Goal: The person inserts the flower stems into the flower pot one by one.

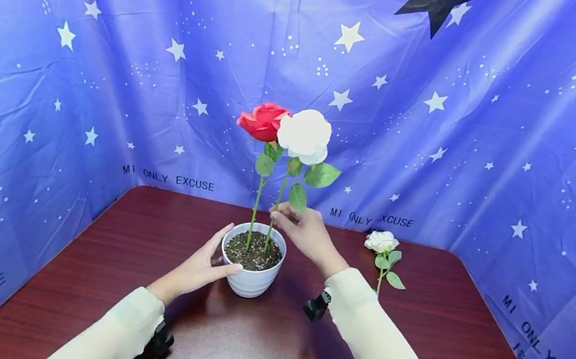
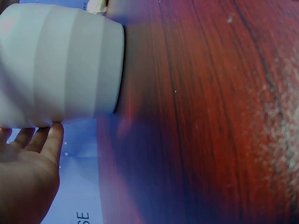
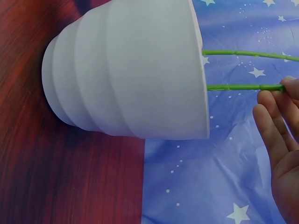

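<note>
A white ribbed flower pot (image 1: pixel 250 285) filled with dark soil (image 1: pixel 253 255) stands on the table. My left hand (image 1: pixel 199 268) rests against its left side, thumb stretched to the front rim and straight fingers along the wall. In the left wrist view, fingertips (image 2: pixel 57 130) touch the pot (image 2: pixel 70 60). A red rose (image 1: pixel 264 121) stands upright in the soil. Beside it rises a white rose (image 1: pixel 304 135), its stem (image 3: pixel 243 87) entering the pot. My right hand (image 1: pixel 308 232) pinches this stem between thumb and fingers, above the rim.
Another white rose (image 1: pixel 382 242) with green leaves lies on the dark red wooden table (image 1: pixel 111 277), right of the pot. A blue cloth (image 1: pixel 249 62) with stars and lettering hangs behind and at both sides. Each wrist carries a black camera (image 1: pixel 316 306).
</note>
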### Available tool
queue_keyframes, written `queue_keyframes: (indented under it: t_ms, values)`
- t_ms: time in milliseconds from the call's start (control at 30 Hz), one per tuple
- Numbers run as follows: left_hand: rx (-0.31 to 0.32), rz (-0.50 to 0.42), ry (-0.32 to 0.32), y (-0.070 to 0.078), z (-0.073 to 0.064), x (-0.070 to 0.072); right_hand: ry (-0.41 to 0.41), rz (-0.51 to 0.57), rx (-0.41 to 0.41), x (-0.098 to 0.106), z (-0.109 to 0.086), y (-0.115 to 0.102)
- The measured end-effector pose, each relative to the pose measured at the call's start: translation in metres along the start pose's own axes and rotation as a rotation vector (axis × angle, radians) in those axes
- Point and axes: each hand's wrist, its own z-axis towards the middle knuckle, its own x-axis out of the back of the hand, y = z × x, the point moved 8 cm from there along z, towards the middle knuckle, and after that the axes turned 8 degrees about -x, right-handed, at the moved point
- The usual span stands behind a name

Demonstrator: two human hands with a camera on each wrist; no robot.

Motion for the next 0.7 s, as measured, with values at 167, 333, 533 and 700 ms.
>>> queue_keyframes:
  t_ms: [167, 333, 533, 700]
  values:
    - [0.002, -0.003, -0.001, -0.001, 0.0, 0.0, -0.001, 0.014, -0.001, -0.002, 0.001, 0.004]
    - [-0.009, 0.001, 0.005, -0.001, 0.0, 0.001, -0.004, 0.03, -0.011, -0.003, 0.002, 0.004]
    - [-0.001, 0.011, -0.001, -0.002, 0.0, 0.001, -0.043, 0.073, -0.033, -0.007, 0.001, 0.006]
    - [0.004, 0.009, 0.002, -0.003, 0.0, 0.0, -0.089, 0.09, -0.04, -0.012, 0.002, 0.008]
